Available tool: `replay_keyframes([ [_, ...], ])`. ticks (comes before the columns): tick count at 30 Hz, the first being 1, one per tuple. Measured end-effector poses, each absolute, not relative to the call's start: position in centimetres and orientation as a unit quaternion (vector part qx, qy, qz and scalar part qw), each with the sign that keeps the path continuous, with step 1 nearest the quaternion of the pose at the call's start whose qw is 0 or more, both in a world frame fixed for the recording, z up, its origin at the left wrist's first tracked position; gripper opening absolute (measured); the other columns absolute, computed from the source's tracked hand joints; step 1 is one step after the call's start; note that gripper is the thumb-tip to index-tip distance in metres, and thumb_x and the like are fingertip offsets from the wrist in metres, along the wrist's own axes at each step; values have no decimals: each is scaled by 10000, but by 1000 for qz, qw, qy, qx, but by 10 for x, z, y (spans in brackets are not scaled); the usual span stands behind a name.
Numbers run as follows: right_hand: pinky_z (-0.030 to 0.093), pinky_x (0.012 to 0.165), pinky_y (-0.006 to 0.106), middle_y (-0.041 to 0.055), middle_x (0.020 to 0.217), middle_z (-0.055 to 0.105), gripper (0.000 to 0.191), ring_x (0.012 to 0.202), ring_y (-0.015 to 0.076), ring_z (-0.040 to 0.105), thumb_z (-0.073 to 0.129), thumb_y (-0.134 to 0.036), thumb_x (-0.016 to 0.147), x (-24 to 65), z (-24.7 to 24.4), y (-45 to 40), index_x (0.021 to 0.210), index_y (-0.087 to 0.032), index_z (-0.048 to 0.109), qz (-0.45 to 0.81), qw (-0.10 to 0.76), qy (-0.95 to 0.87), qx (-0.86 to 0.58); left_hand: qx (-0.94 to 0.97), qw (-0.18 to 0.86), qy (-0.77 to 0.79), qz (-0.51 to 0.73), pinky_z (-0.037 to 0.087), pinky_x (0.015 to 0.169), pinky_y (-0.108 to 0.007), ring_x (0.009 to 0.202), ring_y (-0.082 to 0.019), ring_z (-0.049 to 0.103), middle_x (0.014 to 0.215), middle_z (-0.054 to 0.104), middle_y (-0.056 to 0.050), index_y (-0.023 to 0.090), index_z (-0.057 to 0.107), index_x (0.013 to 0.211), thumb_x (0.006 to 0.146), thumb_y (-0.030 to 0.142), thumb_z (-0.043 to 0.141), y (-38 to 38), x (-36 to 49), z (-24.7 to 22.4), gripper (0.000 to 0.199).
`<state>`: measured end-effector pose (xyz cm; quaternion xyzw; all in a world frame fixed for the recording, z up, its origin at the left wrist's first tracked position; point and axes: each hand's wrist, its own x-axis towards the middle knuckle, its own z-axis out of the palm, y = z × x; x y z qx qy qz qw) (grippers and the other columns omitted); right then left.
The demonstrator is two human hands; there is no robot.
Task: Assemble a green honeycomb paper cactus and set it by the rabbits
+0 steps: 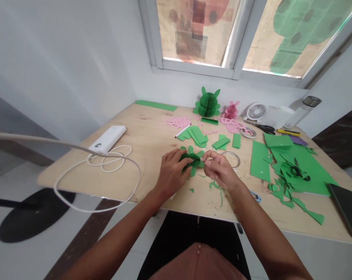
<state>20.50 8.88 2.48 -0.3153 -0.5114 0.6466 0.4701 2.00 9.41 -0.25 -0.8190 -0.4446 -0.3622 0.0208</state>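
Near the table's front edge, my left hand [173, 170] holds a green paper shape [192, 170] with rounded lobes, its fingers over the left side and thumb across the middle. My right hand [219, 169] is at the shape's right side, thumb and index finger pinched together; whatever is between them is too small to make out. A ring of tape [232, 159] lies just behind my right hand. Thin green scraps [216, 186] lie below the hands, and cut green strips [197, 135] lie behind them.
At the back stand a green paper figure [208, 103], a smaller pink one [231, 111], a white fan [256, 112] and a bottle [304, 111]. Scissors [297, 171] rest on green paper at right, near a dark phone [346, 208]. A power bank [108, 139] with a looped cable lies left.
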Motion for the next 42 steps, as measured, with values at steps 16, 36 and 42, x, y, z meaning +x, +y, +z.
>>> replay_keyframes([
  [16,169,410,210,-113,383,420,179,332,50,276,672,-304,770,207,22,90,847,-184,565,662,454,-519,-293,-724,-320,-407,-456,510,857,-326,893,-172,654,948,715,-35,198,674,950,787,178,569,86,30,36,194],
  [36,168,381,194,-111,399,429,169,334,48,300,659,-308,794,208,18,90,868,-178,581,650,430,-553,-295,-673,-454,-427,-398,456,693,-278,717,-145,577,743,664,-13,172,643,717,700,254,625,87,29,47,86],
  [42,217,390,193,-110,411,441,178,343,56,322,652,-325,808,208,15,90,885,-187,568,620,419,-583,-316,-686,-427,-441,-390,456,688,-276,716,-145,584,743,672,-6,183,641,713,687,213,601,88,28,52,56],
])
